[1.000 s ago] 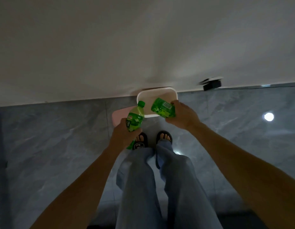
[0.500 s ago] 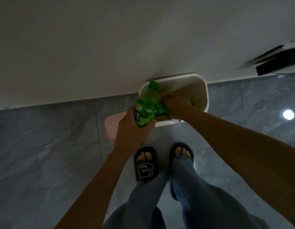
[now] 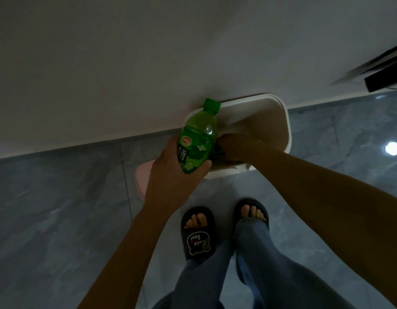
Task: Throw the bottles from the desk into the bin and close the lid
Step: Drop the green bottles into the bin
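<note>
A white open bin point(image 3: 287, 123) stands on the floor against the wall. My left hand point(image 3: 170, 175) is shut on a green bottle point(image 3: 198, 139) with a green cap, held upright over the bin's left rim. My right hand point(image 3: 240, 148) reaches down inside the bin with its fingers curled. Only a dark green sliver of a second green bottle point(image 3: 216, 150) shows at its fingertips; the rest is hidden. The pink lid point(image 3: 142, 178) lies left of the bin, mostly covered by my left hand.
My feet in black slippers point(image 3: 198, 233) stand on grey marble tile just in front of the bin. A blurred black object point(image 3: 384, 79) juts from the wall at the upper right. A lamp's reflection point(image 3: 392, 148) glints on the floor.
I have stepped closer and bent over the bin. My right hand went down into the bin with its bottle. My left hand brought the other bottle over the bin's left rim.
</note>
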The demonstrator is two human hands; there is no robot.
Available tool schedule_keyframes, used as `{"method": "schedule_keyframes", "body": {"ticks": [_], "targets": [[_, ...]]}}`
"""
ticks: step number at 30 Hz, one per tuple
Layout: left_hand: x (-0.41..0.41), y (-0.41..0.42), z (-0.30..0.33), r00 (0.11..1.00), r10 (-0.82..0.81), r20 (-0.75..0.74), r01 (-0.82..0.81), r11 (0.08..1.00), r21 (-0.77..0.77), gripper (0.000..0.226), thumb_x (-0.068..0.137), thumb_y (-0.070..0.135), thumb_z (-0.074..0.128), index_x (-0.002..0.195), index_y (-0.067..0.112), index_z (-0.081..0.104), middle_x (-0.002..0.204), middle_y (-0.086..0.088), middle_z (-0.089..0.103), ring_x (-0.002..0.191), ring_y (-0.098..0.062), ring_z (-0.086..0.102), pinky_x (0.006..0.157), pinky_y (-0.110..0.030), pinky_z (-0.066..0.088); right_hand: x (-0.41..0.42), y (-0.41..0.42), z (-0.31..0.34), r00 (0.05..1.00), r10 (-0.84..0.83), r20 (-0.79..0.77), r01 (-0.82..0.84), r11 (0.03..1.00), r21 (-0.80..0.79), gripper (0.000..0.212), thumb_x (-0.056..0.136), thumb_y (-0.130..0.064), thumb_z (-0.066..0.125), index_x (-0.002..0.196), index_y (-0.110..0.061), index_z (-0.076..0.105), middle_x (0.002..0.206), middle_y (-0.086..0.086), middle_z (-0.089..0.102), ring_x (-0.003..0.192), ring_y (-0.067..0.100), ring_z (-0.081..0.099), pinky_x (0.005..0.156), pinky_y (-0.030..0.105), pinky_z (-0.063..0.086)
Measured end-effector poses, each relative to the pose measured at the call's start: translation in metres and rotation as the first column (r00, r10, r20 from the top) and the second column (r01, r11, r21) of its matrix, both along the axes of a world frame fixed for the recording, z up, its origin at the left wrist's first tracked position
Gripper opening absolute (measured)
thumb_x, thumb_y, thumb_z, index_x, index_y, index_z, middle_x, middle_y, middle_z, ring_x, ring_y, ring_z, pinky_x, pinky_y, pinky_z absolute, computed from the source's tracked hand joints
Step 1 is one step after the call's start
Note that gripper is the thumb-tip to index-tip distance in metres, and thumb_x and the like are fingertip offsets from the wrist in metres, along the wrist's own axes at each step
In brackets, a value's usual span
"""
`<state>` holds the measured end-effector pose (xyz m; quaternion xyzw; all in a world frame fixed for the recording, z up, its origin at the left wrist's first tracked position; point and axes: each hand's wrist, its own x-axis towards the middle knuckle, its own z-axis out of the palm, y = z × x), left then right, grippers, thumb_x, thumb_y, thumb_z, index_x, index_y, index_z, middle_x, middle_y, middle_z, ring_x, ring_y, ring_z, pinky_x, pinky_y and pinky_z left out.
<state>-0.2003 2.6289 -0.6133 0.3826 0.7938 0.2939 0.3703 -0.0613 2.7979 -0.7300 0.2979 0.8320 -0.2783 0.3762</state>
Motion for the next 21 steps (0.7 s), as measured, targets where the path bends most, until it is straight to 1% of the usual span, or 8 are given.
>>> {"method": "schedule_keyframes", "body": {"ticks": [3,4,7,10,13,15,18,21], "targets": [[0.005,0.006,0.013,0.998,-0.066,0.001,0.066,0.997,-0.046,0.071,0.07,0.07,0.074,0.126,0.036,0.048,0.112,0.016,0.065,0.098,0.0,0.063,0.076,-0.018,0.051,0.008,-0.005,0.038,0.997,-0.072,-0.001,0.072,0.997,-0.032,0.036,0.096,-0.042,0.052,0.119,-0.017,0.063,0.112,0.003,0.067,0.099,0.023,0.063,0.086,0.035,0.051],[0.007,0.01,0.019,0.995,-0.098,-0.003,0.097,0.994,-0.056,0.071,0.07,0.074,0.071,0.126,0.038,0.047,0.113,0.017,0.065,0.099,-0.001,0.062,0.076,-0.019,0.05,0.015,-0.009,0.053,0.993,-0.112,-0.047,0.111,0.993,-0.034,0.035,0.097,-0.043,0.049,0.119,-0.019,0.063,0.111,0.0,0.065,0.101,0.021,0.062,0.088,0.035,0.049],[0.013,0.028,0.039,0.971,-0.233,-0.048,0.229,0.97,-0.078,0.07,0.078,0.078,0.055,0.132,0.036,0.043,0.119,0.011,0.063,0.103,-0.011,0.063,0.081,-0.036,0.055,0.046,-0.025,0.099,0.958,-0.196,-0.209,0.192,0.981,-0.04,0.032,0.102,-0.041,0.042,0.114,-0.021,0.064,0.109,-0.003,0.065,0.102,0.016,0.063,0.094,0.034,0.052],[0.022,0.055,0.056,0.913,-0.392,-0.109,0.38,0.917,-0.12,0.071,0.083,0.07,0.048,0.138,0.027,0.037,0.128,-0.001,0.058,0.104,-0.02,0.062,0.071,-0.035,0.05,0.08,-0.04,0.127,0.939,-0.18,-0.293,0.203,0.978,0.048,0.032,0.102,-0.039,0.044,0.12,-0.022,0.064,0.116,0.0,0.069,0.102,0.018,0.067,0.087,0.033,0.057],[0.033,0.088,0.063,0.81,-0.543,-0.22,0.511,0.839,-0.187,0.073,0.087,0.06,0.054,0.144,0.019,0.034,0.135,-0.01,0.054,0.114,-0.028,0.059,0.081,-0.039,0.051,0.1,-0.049,0.133,0.943,-0.13,-0.306,0.187,0.968,0.166,0.037,0.099,-0.033,0.051,0.134,-0.024,0.057,0.131,0.002,0.063,0.117,0.024,0.061,0.091,0.04,0.056],[0.04,0.105,0.06,0.722,-0.611,-0.325,0.555,0.792,-0.255,0.072,0.089,0.052,0.059,0.146,0.016,0.035,0.135,-0.013,0.055,0.117,-0.033,0.057,0.089,-0.044,0.049,0.103,-0.051,0.128,0.945,-0.091,-0.314,0.164,0.962,0.216,0.037,0.098,-0.025,0.054,0.135,-0.023,0.056,0.133,0.004,0.062,0.123,0.028,0.057,0.094,0.043,0.054],[0.047,0.119,0.042,0.651,-0.647,-0.396,0.554,0.762,-0.334,0.07,0.087,0.042,0.066,0.145,0.016,0.039,0.136,-0.013,0.056,0.12,-0.033,0.057,0.093,-0.045,0.048,0.107,-0.053,0.118,0.929,-0.063,-0.365,0.17,0.948,0.268,0.031,0.092,-0.016,0.064,0.122,-0.019,0.066,0.123,0.008,0.069,0.116,0.032,0.063,0.09,0.042,0.055],[0.05,0.122,0.01,0.661,-0.654,-0.368,0.546,0.756,-0.361,0.07,0.082,0.034,0.075,0.141,0.015,0.042,0.136,-0.012,0.056,0.122,-0.031,0.057,0.098,-0.043,0.048,0.112,-0.054,0.108,0.894,-0.033,-0.447,0.187,0.934,0.304,0.03,0.084,-0.011,0.074,0.113,-0.016,0.071,0.113,0.008,0.073,0.105,0.032,0.069,0.086,0.041,0.057]]}}
